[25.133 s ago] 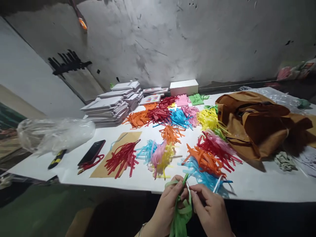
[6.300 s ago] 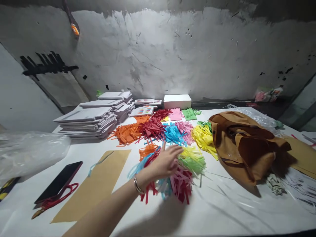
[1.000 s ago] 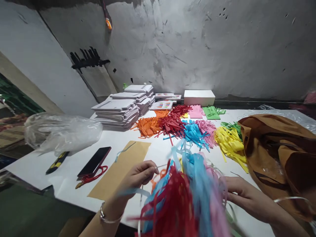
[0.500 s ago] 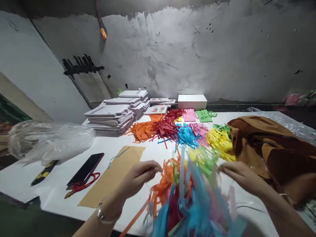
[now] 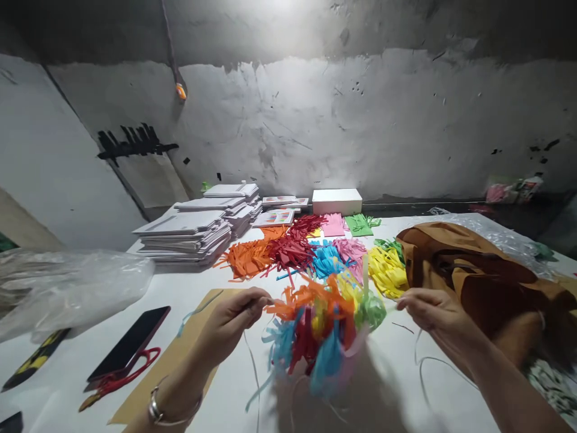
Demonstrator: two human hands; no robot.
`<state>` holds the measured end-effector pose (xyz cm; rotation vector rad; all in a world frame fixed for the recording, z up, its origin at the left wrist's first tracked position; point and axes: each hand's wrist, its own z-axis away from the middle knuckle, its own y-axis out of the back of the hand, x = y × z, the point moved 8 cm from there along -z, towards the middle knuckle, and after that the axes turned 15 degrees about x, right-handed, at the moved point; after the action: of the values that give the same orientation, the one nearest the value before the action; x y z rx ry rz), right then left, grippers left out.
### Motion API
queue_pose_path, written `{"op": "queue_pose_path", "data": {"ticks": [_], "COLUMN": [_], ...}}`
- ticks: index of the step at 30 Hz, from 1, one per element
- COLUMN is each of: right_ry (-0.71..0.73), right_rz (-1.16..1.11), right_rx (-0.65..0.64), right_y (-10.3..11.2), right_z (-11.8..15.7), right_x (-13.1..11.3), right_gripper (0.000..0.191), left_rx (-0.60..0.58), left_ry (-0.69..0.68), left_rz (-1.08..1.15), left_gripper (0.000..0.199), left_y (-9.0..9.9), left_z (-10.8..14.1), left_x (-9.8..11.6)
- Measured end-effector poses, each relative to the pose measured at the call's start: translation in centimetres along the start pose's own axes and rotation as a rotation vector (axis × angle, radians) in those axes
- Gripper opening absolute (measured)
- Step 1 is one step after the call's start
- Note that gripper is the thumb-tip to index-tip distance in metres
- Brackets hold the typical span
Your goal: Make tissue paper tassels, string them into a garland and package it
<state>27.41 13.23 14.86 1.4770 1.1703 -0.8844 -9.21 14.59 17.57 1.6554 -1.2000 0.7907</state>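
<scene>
Between my two hands hangs a blurred bunch of paper tassels, orange, red, blue, yellow, green and pink, above the white table. My left hand, with a silver bracelet at the wrist, pinches a thin string at the bunch's left end. On the other side my right hand is closed in a pinch on the string at the right end. Loose lengths of pale string trail down from both hands. Behind the bunch lie fringed paper pieces: orange, dark red, blue, pink and yellow.
A brown bag lies at right. Stacks of white cards and a white box stand at the back. Left are a phone, brown cardboard, a yellow-black cutter and clear plastic.
The tassel bunch has risen away from me and swung, its strips now hanging shorter and more bunched together. Both hands still hold its ends, and the camera view has tilted up and shifted right.
</scene>
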Motion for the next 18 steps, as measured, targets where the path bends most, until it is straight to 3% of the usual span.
{"op": "queue_pose_path", "data": {"ticks": [4,14,18], "right_ry": [-0.042,-0.137,-0.095], "right_rz": [0.017,-0.181,-0.107], "right_rx": [-0.106,0.164,0.157], "right_y": [-0.8,1.8,2.3], "right_z": [0.7,1.3,1.3], "right_x": [0.8,1.0,0.2], "right_gripper": [0.045,0.046,0.045], "left_rx": [-0.082,-0.036,-0.015], "left_ry": [0.01,0.029,-0.041], "left_rz": [-0.024,0.035,0.084], "left_gripper": [0.033,0.038,0.032], "left_y": [-0.4,-0.1,0.3], "left_z": [-0.1,-0.4,-0.5], "left_x": [-0.2,0.5,1.2]}}
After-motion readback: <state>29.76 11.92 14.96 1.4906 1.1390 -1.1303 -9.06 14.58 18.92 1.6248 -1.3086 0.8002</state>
